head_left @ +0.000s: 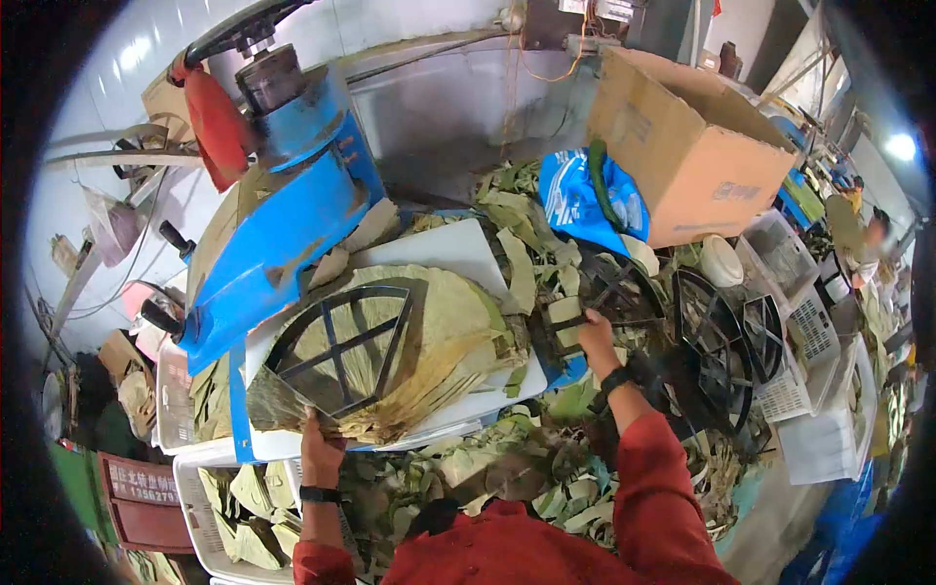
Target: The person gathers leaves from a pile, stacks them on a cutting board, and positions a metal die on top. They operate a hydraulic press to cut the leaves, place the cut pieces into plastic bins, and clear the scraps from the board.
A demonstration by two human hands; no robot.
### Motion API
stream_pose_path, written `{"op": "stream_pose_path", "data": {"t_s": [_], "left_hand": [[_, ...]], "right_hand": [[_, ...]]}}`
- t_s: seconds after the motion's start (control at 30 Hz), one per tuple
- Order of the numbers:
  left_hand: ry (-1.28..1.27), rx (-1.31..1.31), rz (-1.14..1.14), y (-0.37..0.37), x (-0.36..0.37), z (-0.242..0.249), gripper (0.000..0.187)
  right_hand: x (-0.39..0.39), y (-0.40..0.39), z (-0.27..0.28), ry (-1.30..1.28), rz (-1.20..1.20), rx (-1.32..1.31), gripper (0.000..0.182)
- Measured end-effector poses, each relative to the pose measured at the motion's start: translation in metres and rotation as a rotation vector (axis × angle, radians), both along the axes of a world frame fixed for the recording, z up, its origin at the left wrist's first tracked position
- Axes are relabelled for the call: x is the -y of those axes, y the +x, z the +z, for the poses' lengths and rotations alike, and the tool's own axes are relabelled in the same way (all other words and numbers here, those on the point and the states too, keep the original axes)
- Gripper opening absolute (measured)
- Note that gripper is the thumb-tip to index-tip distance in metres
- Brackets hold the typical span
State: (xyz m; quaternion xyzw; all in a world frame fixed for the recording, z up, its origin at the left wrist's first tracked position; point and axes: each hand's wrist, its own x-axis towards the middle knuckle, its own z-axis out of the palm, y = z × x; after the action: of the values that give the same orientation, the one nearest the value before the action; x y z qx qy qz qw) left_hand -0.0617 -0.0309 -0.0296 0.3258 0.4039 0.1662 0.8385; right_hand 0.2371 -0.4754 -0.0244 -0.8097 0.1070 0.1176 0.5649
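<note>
A fan-shaped black metal frame (339, 343) with crossing bars lies on a wide stack of dried green-brown leaves (453, 317), over a white board (439, 255). My left hand (320, 450) is closed at the near edge of the leaves, its fingertips beside the frame's lower corner; its palm side is hidden. Farther right, my right hand (597, 343) is closed at the edge of a small bundle of pale leaf pieces (564, 322) with a dark bar across it. Exactly what its fingers grip is hidden.
A blue press machine (278, 229) stands over the board's left side. Behind are a blue bag (575, 200) and a cardboard box (673, 146). More black frames (717, 346) lie right. A white crate (210, 546) holds cut leaves; scraps (429, 478) lie near my body.
</note>
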Motion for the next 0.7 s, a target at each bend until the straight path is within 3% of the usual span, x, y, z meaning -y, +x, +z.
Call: {"op": "stream_pose_path", "data": {"t_s": [0.07, 0.1, 0.17, 0.23, 0.33, 0.37, 0.43, 0.47, 0.53, 0.6, 0.7], "left_hand": [[0.017, -0.024, -0.054, -0.005, -0.004, -0.004, 0.030], [0.035, -0.073, 0.025, 0.005, 0.018, 0.025, 0.031], [0.029, -0.015, -0.013, 0.001, 0.024, 0.031, 0.031], [-0.068, 0.071, -0.015, -0.010, 0.005, 0.011, 0.035], [0.101, 0.018, -0.387, -0.032, 0.013, 0.082, 0.039], [0.275, 0.007, -0.528, -0.050, -0.001, 0.083, 0.038], [0.451, -0.114, -0.637, -0.060, -0.028, 0.087, 0.033], [0.538, -0.172, -0.689, -0.063, -0.039, 0.090, 0.032], [0.552, -0.018, -0.469, -0.055, -0.061, 0.097, 0.028], [0.693, 0.080, -0.220, -0.043, -0.089, 0.107, 0.026], [0.871, 0.216, 0.008, -0.041, -0.167, 0.123, 0.029]], "right_hand": [[0.011, -0.003, -0.011, 0.133, -0.090, -0.013, 0.053], [0.017, 0.003, -0.026, 0.196, -0.106, 0.028, 0.050], [0.026, 0.010, -0.035, 0.312, -0.090, 0.044, 0.045], [0.027, 0.017, -0.033, 0.413, -0.035, -0.005, 0.041], [-0.037, -0.037, 0.077, 0.403, -0.226, 0.055, 0.036], [-0.047, -0.041, 0.086, 0.702, 0.019, 0.085, 0.036], [-0.091, -0.074, 0.124, 0.195, 0.187, 0.366, 0.035], [-0.108, -0.070, 0.105, 0.389, 0.222, 0.300, 0.036], [-0.141, -0.062, 0.068, 0.764, 0.257, 0.124, 0.038], [-0.175, -0.075, 0.065, 0.682, 0.023, 0.033, 0.041], [-0.204, -0.087, 0.071, 0.535, -0.071, -0.032, 0.032]]}}
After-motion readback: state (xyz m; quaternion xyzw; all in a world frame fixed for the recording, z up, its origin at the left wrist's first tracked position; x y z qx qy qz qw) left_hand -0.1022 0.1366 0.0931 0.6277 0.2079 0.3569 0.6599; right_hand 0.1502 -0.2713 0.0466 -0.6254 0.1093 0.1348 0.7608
